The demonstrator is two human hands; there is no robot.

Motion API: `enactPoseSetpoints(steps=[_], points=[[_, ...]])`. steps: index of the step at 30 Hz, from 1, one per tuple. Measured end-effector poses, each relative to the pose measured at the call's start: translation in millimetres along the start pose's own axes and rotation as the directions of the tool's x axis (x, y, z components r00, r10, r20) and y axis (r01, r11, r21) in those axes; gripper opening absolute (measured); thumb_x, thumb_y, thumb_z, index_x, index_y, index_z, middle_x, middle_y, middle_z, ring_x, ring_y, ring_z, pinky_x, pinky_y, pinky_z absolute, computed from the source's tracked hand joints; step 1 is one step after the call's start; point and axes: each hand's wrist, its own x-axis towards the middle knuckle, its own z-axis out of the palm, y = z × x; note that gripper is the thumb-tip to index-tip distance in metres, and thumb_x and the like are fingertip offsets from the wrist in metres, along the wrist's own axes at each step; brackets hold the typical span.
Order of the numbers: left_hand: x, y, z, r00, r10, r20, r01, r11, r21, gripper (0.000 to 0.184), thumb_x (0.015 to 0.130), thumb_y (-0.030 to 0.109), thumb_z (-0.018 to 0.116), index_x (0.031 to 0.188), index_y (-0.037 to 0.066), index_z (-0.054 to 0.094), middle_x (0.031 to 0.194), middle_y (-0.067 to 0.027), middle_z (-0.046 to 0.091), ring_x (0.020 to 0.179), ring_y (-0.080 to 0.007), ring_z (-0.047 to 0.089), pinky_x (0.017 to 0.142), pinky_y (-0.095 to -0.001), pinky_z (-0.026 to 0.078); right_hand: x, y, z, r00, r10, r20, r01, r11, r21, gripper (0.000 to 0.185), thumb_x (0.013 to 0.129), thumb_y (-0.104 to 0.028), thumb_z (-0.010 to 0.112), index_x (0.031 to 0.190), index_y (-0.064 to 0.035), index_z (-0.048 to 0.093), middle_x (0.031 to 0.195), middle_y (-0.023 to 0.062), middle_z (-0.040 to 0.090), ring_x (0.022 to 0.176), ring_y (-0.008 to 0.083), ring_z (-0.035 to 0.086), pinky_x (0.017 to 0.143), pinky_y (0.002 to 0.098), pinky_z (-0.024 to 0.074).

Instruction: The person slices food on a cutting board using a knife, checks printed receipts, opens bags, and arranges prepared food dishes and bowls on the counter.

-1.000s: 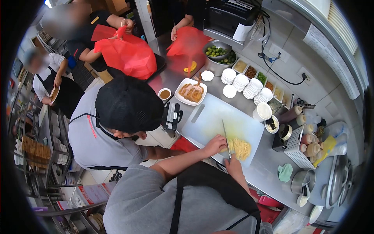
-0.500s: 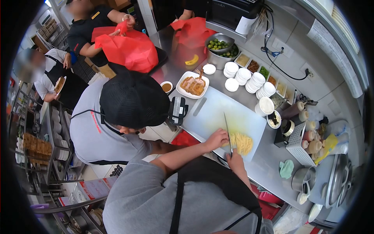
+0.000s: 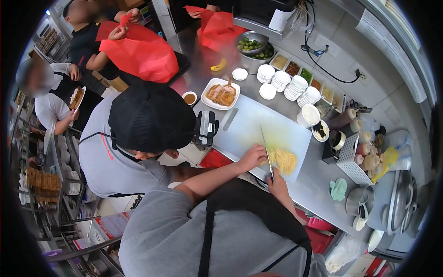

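Observation:
My right hand (image 3: 278,183) is closed round the dark handle of a knife (image 3: 265,143), whose blade points away from me over the white cutting board (image 3: 244,124). Just left of the blade, my left hand (image 3: 252,157) rests with bent fingers on the board's near part; a little pale yellow food shows at its fingertips, too small to make out well. A pile of thin pale yellow strips (image 3: 285,160) lies right of the blade. Beyond the board's far left corner sits a white dish of browned, sliced food (image 3: 221,94).
A co-worker in a black cap (image 3: 152,115) leans close on my left. Others handle red bags (image 3: 143,55). Stacked white lids (image 3: 297,85), topping containers (image 3: 304,74) and a bowl of green fruit (image 3: 250,42) line the back; a bottle basket (image 3: 350,157) and green cloth (image 3: 338,189) are right.
The whole view has shifted slightly. The knife and both my hands keep nearly the same place on the board. At far left, a person's plate of food has tilted and risen a little.

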Motion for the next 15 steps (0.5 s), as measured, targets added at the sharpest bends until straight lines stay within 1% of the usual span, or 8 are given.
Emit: enactPoseSetpoints(steps=[1, 3, 5, 8, 13, 15], points=[[-0.2, -0.3, 0.5, 1.000, -0.001, -0.005, 0.000, 1.000, -0.002, 0.006, 0.069, 0.005, 0.062, 0.074, 0.005, 0.061, 0.082, -0.0056, 0.055, 0.084, -0.0260, 0.048, 0.075, -0.0344, 0.041, -0.7, -0.6, -0.3, 1.000, 0.004, -0.003, -0.004, 1.000, 0.000, 0.041, 0.082, -0.016, 0.051, 0.117, -0.0016, 0.036, 0.083, 0.0282, 0.056, 0.076, 0.0446, 0.055, 0.065, 0.0489, 0.0440], [-0.2, -1.7, 1.3, 1.000, 0.000, -0.007, 0.000, 1.000, -0.017, 0.006, 0.069, 0.005, 0.062, 0.074, 0.005, 0.061, 0.082, -0.0058, 0.055, 0.084, -0.0262, 0.048, 0.075, -0.0345, 0.041, -0.4, -2.9, -2.1, 0.998, 0.063, 0.022, -0.062, 0.998, -0.017, 0.039, 0.083, -0.015, 0.049, 0.117, -0.0014, 0.036, 0.084, 0.0286, 0.056, 0.076, 0.0441, 0.055, 0.065, 0.0488, 0.0436], [-0.8, -3.5, 2.2, 1.000, -0.002, -0.007, 0.002, 0.999, -0.035, 0.006, 0.069, 0.004, 0.062, 0.075, 0.005, 0.061, 0.082, -0.0060, 0.055, 0.084, -0.0264, 0.048, 0.075, -0.0345, 0.041, -0.3, -2.6, -2.4, 0.998, 0.068, 0.012, -0.068, 0.998, -0.010, 0.038, 0.084, -0.016, 0.048, 0.117, -0.0015, 0.036, 0.083, 0.0288, 0.056, 0.075, 0.0441, 0.055, 0.065, 0.0492, 0.0434], [-1.1, -4.8, 3.5, 1.000, -0.005, -0.003, 0.005, 1.000, -0.011, 0.007, 0.068, 0.004, 0.062, 0.075, 0.005, 0.061, 0.083, -0.0063, 0.056, 0.083, -0.0264, 0.049, 0.075, -0.0347, 0.041, -0.2, -3.4, -2.8, 0.996, 0.087, 0.005, -0.087, 0.996, -0.017, 0.037, 0.084, -0.016, 0.047, 0.117, -0.0015, 0.037, 0.082, 0.0288, 0.056, 0.073, 0.0441, 0.055, 0.064, 0.0496, 0.0431], [-0.5, -2.8, 0.7, 0.999, 0.036, -0.028, -0.036, 0.999, -0.005, 0.005, 0.068, 0.004, 0.062, 0.073, 0.004, 0.060, 0.082, -0.0061, 0.056, 0.082, -0.0267, 0.049, 0.074, -0.0352, 0.041, -0.2, -4.5, -6.9, 0.992, 0.124, 0.006, -0.124, 0.991, -0.048, 0.036, 0.085, -0.017, 0.046, 0.116, -0.0016, 0.038, 0.077, 0.0277, 0.057, 0.071, 0.0436, 0.056, 0.062, 0.0497, 0.0436], [-0.4, -1.8, 0.2, 0.999, 0.038, -0.034, -0.038, 0.999, 0.000, 0.004, 0.069, 0.004, 0.061, 0.073, 0.004, 0.059, 0.081, -0.0061, 0.055, 0.081, -0.0268, 0.049, 0.074, -0.0352, 0.041, -2.2, 1.1, -7.8, 0.990, 0.133, -0.040, -0.136, 0.987, -0.086, 0.036, 0.084, -0.017, 0.047, 0.115, -0.0016, 0.039, 0.074, 0.0270, 0.057, 0.069, 0.0429, 0.056, 0.061, 0.0491, 0.0447]])
